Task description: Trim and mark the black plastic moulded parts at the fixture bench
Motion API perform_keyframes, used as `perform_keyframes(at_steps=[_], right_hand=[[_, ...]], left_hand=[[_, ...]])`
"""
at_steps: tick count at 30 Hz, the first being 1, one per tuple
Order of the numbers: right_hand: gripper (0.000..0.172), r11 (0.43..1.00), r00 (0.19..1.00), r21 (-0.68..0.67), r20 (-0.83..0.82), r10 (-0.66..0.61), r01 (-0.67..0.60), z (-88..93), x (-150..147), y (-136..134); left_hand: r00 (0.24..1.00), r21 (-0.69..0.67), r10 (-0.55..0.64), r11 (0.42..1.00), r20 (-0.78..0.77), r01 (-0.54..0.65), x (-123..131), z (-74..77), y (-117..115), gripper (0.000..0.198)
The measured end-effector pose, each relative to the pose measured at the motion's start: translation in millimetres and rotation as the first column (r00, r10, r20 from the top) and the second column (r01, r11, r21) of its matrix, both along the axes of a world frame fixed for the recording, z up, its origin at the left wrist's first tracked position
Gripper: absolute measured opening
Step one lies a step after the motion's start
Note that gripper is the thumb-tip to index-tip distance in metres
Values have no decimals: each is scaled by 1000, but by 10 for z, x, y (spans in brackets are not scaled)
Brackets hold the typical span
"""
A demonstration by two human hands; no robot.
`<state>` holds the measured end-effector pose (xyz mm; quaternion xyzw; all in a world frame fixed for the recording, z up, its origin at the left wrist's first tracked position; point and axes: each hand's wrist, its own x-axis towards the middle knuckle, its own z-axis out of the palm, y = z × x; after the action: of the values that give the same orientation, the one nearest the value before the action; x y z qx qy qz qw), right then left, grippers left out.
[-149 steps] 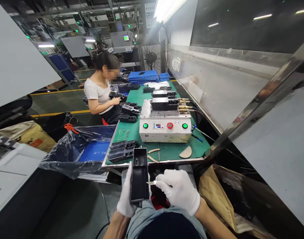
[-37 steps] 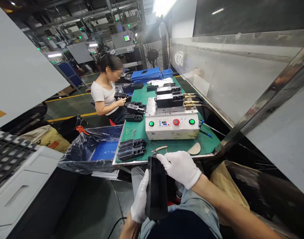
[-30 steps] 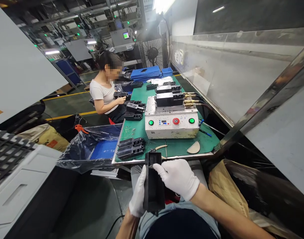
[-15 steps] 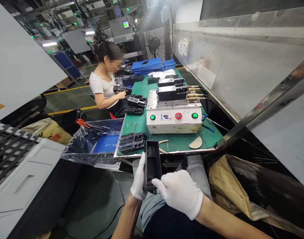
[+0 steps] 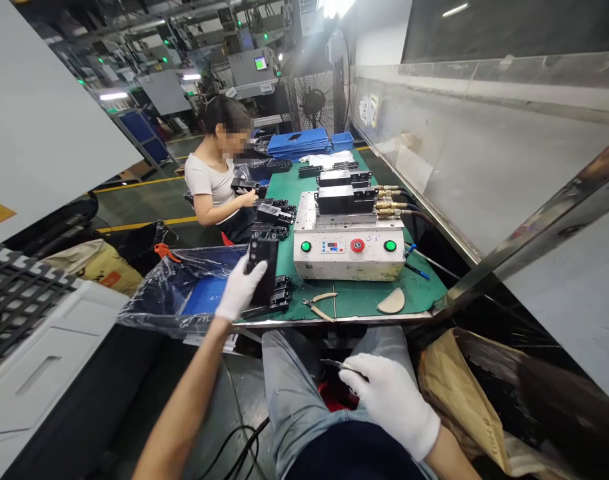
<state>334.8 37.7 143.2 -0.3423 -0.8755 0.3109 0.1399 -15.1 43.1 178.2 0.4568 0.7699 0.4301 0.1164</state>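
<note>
Black plastic housing (image 5: 262,270) | left grip (image 5: 238,289) clenched, moved tableward | right grip (image 5: 390,404) pinching small blade (image 5: 338,364)

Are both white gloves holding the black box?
No, only the left hand holds the black box; the right hand holds a small metal tool.

Black housings (image 5: 279,300) stand right of the left hand (image 5: 239,290), blocking passage.

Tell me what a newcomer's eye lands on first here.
The white control box with its red stop button stands mid-bench on the green mat. In front, the gloved left hand holds up a black plastic housing above the bench's near edge, while the gloved right hand holds a small metal blade above the lap.
</note>
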Motion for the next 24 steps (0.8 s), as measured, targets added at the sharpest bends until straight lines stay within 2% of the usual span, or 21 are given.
perform_keyframes(at_steps=[1,2,3,5,7,9,11,14,17,20,24], right_hand=[[25,999,999,-45,-20,-29,28,-78,32,-29],[27,995,998,-82,-33,-54,51,-148,51,-66],[29,992,996,-109,-41,-75,70,-209,60,-106],[31,986,992,-130,-55,-113,105,-305,58,-179],[31,984,989,-128,-60,-133,125,-379,63,-218],[32,984,989,-119,-38,-140,135,-444,103,-210],[34,983,990,-114,7,-144,144,-511,184,-160],[39,972,980,-131,49,-191,195,-622,334,-43],[41,930,956,-225,31,-290,290,-723,392,66],[52,878,934,-363,-53,-353,311,-761,258,117],[69,786,893,-578,-205,-402,220,-711,-135,100]], left_hand=[[981,-82,-51,996,-187,36,-264,66,162,65],[924,-213,-125,976,-360,49,-501,103,323,69],[904,-269,-182,960,-386,78,-701,107,475,72],[870,-380,-305,913,-387,150,-965,15,721,75],[851,-455,-399,863,-341,222,-1070,-165,858,73],[833,-494,-457,827,-313,268,-1075,-357,872,67],[828,-476,-459,834,-322,278,-1032,-507,772,57],[845,-397,-373,893,-383,213,-909,-657,449,37],[854,-372,-317,914,-413,160,-709,-818,37,42],[877,-352,-254,930,-407,105,-510,-1008,-275,51],[945,-305,-115,952,-305,17,-363,-1167,-421,60]])
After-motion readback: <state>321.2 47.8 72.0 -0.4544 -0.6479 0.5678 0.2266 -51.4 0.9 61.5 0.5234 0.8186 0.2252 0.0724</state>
